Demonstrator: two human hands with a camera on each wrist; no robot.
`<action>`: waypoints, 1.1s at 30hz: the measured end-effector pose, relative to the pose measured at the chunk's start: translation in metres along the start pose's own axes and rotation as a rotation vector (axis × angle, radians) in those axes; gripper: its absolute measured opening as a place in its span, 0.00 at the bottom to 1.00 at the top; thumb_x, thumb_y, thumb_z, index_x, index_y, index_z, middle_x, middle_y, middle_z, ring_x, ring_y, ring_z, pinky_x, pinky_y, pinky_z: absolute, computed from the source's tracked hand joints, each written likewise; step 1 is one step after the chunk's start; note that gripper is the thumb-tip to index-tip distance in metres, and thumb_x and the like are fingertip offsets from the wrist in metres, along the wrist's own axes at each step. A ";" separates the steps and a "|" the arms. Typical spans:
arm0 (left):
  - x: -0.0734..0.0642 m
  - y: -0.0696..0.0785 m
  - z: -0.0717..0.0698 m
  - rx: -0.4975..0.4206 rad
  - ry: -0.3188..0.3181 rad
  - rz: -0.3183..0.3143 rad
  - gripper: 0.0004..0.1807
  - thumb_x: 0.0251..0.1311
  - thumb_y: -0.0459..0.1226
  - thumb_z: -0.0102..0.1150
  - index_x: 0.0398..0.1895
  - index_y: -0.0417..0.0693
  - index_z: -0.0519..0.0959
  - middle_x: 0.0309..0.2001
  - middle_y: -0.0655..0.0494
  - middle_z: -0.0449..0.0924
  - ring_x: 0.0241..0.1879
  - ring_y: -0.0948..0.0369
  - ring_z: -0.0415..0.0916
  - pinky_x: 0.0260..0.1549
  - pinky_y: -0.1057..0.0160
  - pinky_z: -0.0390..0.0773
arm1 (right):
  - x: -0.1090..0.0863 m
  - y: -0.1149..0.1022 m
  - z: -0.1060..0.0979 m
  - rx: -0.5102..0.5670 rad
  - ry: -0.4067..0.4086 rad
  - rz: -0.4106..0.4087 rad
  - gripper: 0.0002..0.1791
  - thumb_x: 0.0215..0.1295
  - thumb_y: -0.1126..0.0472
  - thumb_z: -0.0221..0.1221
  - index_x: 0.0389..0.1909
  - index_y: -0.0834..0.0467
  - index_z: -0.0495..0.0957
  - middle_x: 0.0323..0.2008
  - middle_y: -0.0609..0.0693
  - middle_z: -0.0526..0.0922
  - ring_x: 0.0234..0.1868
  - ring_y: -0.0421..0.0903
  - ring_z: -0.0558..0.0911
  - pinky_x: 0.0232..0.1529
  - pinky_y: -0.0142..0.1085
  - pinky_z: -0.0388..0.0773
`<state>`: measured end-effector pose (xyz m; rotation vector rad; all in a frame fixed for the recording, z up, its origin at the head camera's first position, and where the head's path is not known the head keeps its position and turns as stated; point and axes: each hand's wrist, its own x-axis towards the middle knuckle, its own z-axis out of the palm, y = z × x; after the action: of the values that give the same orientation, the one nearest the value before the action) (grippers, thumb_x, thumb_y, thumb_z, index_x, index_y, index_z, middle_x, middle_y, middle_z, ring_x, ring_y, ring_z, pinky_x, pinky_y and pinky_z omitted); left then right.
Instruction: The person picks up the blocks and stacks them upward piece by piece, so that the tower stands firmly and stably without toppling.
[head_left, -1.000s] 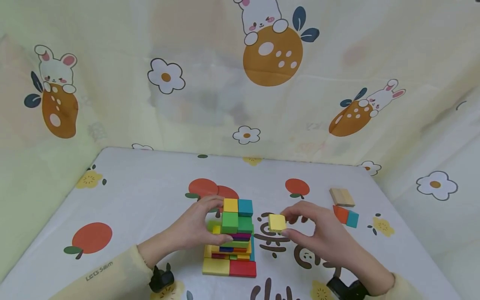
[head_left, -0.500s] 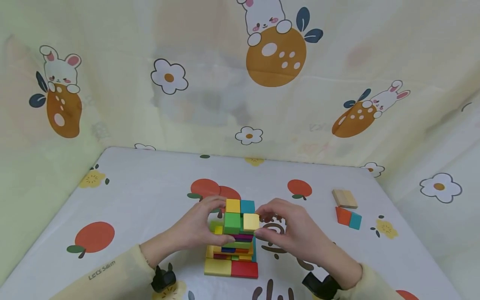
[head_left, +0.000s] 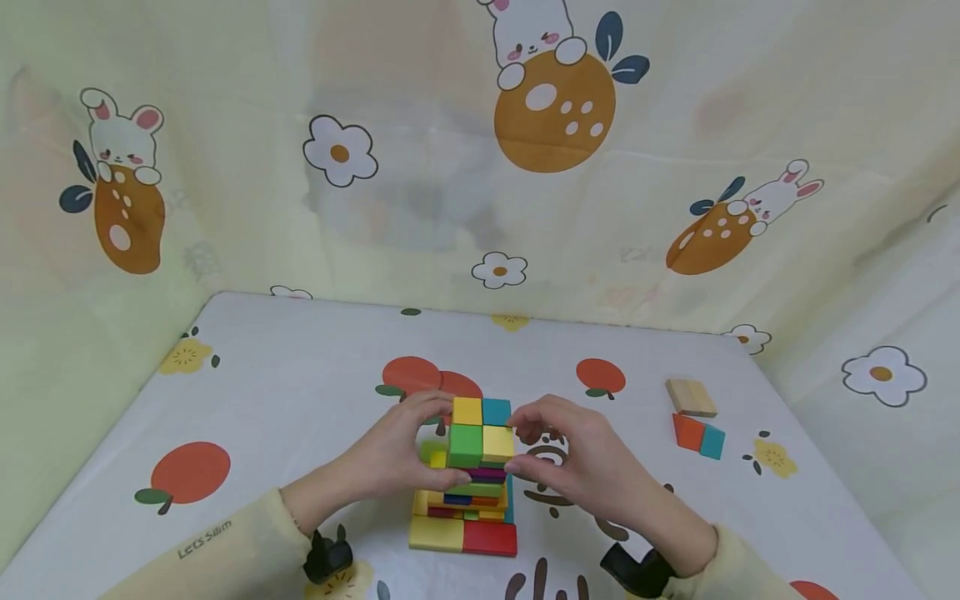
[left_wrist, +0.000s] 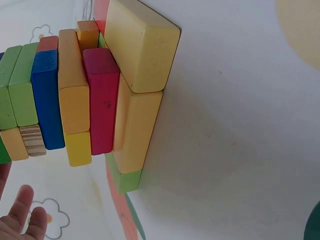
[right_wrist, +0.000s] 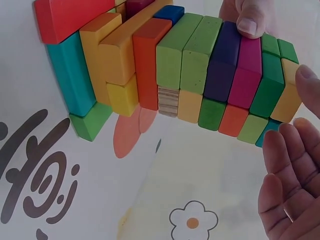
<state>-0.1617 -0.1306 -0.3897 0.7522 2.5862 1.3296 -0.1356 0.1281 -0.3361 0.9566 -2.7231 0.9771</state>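
A tower of colored wooden blocks (head_left: pixel 465 447) stands upright on the table, with a yellow and a red block at its front base. My left hand (head_left: pixel 393 446) steadies its upper left side, thumb across the front at the purple layer and fingers behind. At the top right front, my right hand (head_left: pixel 577 450) pinches a pale yellow block (head_left: pixel 498 443) from the right, and the block sits on dark green blocks. The right wrist view shows that yellow block (right_wrist: pixel 286 87) at the tower's end, beside the right thumb (right_wrist: pixel 310 85). Left fingers (left_wrist: pixel 30 215) appear only partly in the left wrist view.
To the right on the table lie a pair of plain wood blocks (head_left: pixel 691 397), touching or close to an orange block (head_left: pixel 687 431) and a blue block (head_left: pixel 712 442). A patterned curtain (head_left: pixel 420 217) hangs behind the table's back edge.
My right hand has carried the pale yellow block left and set it against the green block at the tower's upper front. The left hand has kept its place on the tower.
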 end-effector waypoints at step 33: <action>0.000 0.001 0.000 0.012 -0.004 0.004 0.38 0.49 0.48 0.79 0.63 0.44 0.76 0.67 0.50 0.73 0.66 0.49 0.69 0.65 0.39 0.75 | 0.013 0.017 0.000 0.077 -0.179 0.155 0.41 0.57 0.45 0.74 0.69 0.56 0.73 0.66 0.53 0.73 0.66 0.56 0.73 0.50 0.38 0.87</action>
<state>-0.1614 -0.1301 -0.3890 0.7611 2.5930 1.3129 -0.1555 0.1313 -0.3420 0.8959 -2.9665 1.0787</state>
